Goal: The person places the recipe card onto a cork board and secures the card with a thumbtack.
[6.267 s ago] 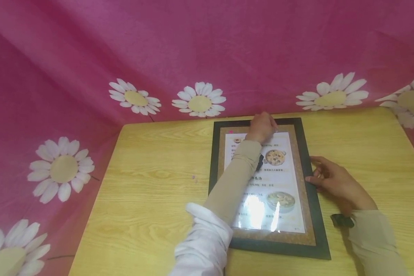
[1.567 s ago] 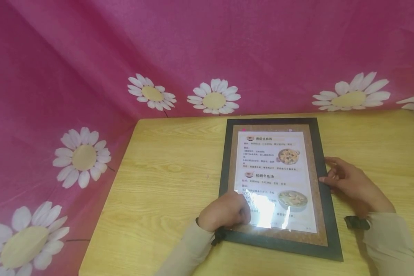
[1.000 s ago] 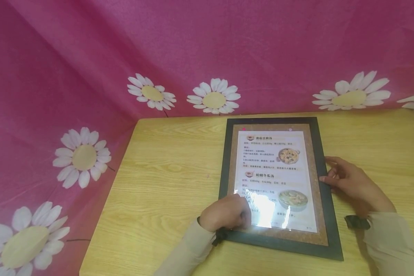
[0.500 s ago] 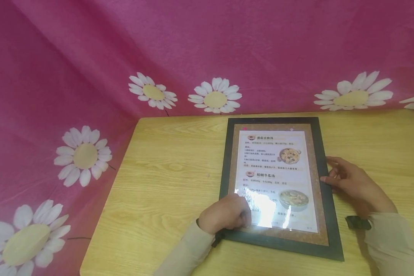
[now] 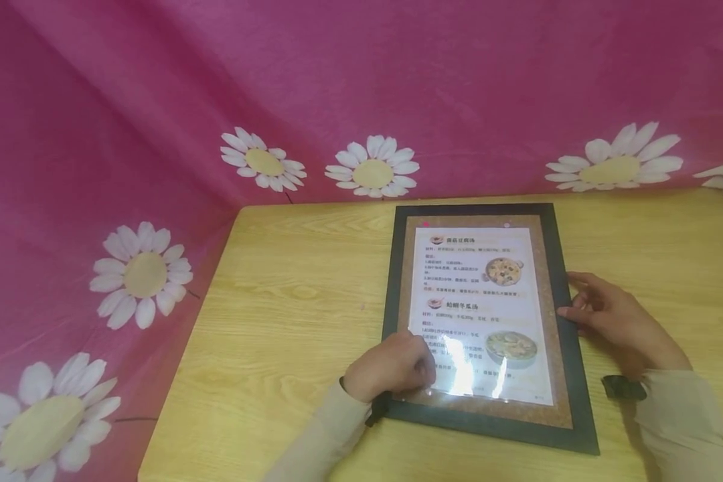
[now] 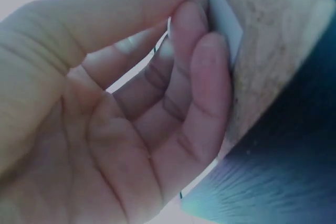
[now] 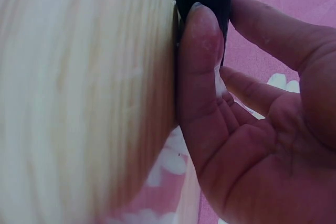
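Looking over the wooden table [image 5: 289,301], I see the framed board [image 5: 494,426] on it: probably stiff, light, best held by its rim. Its glossy sheet [image 5: 472,314] should flex and slip; I'd hold corners. The right hand [image 5: 617,321] pinches the board's right edge; the left hand [image 5: 391,365] curls at the sheet's lower-left corner, any pinch there hidden from me.

Through the head camera I see a magenta cloth [image 5: 397,80] hanging across the back and down the left side, with soft folds where the two sides meet. White daisies [image 5: 372,173] with yellow centres pattern it, some lined up just above the far edge of the table [image 5: 265,301], others running down my left. The tabletop is yellowish wood grain. I get soft light, and the cloth looks darker toward the left.
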A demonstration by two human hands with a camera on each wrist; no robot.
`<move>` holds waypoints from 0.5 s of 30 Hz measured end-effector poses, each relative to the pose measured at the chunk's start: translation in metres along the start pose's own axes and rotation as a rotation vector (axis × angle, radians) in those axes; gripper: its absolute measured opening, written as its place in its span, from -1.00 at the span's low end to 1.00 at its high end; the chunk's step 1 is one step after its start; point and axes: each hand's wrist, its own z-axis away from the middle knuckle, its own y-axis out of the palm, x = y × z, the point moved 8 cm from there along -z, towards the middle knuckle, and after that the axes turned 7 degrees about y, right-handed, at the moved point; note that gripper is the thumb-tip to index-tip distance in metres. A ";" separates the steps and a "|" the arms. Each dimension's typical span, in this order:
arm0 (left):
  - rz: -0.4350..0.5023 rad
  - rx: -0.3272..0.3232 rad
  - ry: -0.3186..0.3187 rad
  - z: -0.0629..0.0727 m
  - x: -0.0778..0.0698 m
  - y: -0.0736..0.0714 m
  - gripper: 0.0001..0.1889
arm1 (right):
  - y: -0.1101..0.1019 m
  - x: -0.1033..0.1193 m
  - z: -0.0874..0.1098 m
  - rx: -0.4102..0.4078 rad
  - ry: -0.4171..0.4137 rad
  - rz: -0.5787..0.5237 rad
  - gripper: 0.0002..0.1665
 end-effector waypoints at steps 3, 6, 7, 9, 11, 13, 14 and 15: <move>0.001 0.008 0.007 0.000 0.002 0.000 -0.84 | -0.001 0.000 -0.001 -0.006 0.007 0.003 -0.01; -0.009 -0.010 0.005 -0.001 0.003 0.000 -0.90 | -0.002 0.000 -0.001 -0.009 0.002 0.019 -0.02; -0.013 -0.015 0.001 -0.002 0.004 0.000 -0.91 | -0.002 0.000 -0.001 -0.014 -0.004 0.033 -0.02; -0.014 -0.020 -0.015 -0.002 0.005 0.001 -0.91 | -0.002 0.000 0.000 -0.012 -0.011 0.041 -0.03; -0.006 -0.025 -0.031 -0.002 0.006 0.002 -0.90 | -0.002 0.000 0.000 -0.013 -0.018 0.053 -0.03; 0.003 -0.023 -0.048 -0.001 0.007 0.002 -0.89 | -0.001 0.000 0.000 -0.009 -0.014 0.044 -0.03; 0.010 -0.022 -0.053 -0.001 0.008 0.003 -0.89 | 0.000 0.000 -0.001 -0.005 -0.005 0.034 -0.02; 0.017 -0.022 -0.056 -0.001 0.008 0.003 -0.89 | 0.000 -0.001 -0.001 -0.005 -0.001 0.026 -0.02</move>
